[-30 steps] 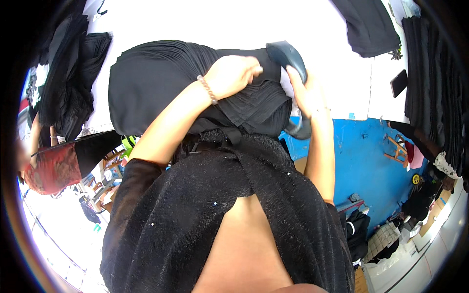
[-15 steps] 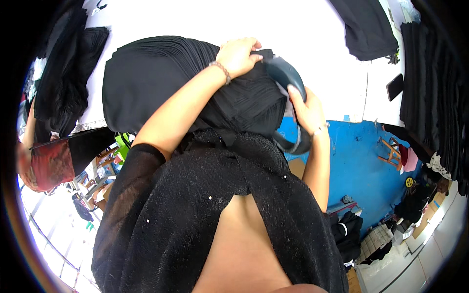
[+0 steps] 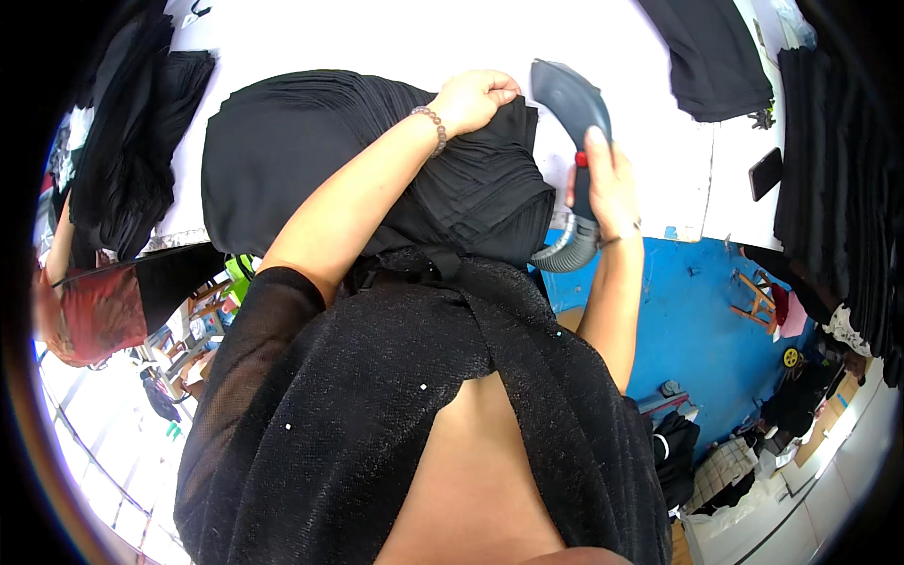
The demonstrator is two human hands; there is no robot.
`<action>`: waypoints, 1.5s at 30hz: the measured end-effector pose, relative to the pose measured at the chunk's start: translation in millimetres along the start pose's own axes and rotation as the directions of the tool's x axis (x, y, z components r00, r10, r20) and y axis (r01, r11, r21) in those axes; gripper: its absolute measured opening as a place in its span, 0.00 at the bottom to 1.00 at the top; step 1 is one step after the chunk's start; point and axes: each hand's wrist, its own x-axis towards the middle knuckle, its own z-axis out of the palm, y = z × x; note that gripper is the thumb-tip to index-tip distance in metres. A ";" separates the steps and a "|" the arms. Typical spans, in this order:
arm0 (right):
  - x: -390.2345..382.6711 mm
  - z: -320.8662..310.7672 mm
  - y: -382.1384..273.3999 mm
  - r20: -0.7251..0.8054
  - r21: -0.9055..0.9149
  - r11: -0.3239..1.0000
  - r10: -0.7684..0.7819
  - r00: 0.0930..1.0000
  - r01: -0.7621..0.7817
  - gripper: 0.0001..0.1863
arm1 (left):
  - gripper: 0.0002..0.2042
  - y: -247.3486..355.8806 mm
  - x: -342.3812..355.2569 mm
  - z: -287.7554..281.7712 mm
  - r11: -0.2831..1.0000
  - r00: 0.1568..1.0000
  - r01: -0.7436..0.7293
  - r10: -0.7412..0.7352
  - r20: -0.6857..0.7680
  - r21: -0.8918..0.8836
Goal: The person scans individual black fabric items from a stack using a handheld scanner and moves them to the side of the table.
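Note:
A thick fanned stack of black fabric pieces (image 3: 282,165) lies in front of me on the white table. My left hand (image 3: 474,101), with a beaded bracelet at its wrist, pinches the upper right corner of the stack. How many layers it holds cannot be made out. My right hand (image 3: 610,188) is wrapped round the handle of a dark blue-grey handheld tool (image 3: 570,99). This tool has a broad curved head, a red button and a grey corrugated hose (image 3: 570,250) at its lower end. Its head is tilted toward upper left, apart from the fabric.
More black fabric hangs over the table's left side (image 3: 132,160) and lies at the upper right (image 3: 711,56). A phone (image 3: 766,174) rests near the right edge, beside hanging black garments (image 3: 824,188). At the left, a person in a reddish top (image 3: 99,311) is partly visible.
My right hand has drawn the tool up and rightward, off the fabric's corner. The left hand has shifted slightly right and still holds the corner.

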 end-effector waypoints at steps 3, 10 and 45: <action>-24.7 -19.5 3.2 0.042 0.029 1.000 -0.005 0.999 0.004 0.27 | 0.10 1.8 -4.9 2.0 0.998 1.000 0.008 -0.008 0.008 -0.064; -19.2 -7.8 -3.5 -0.120 -0.155 0.988 -0.039 0.992 0.020 0.29 | 0.08 42.8 -39.0 -29.1 0.936 0.955 -0.290 0.297 -0.008 0.198; -4.0 8.4 0.0 -0.064 -0.050 0.999 0.006 0.998 -0.009 0.28 | 0.11 21.5 -14.5 -11.3 0.997 0.993 -0.060 0.055 0.107 0.038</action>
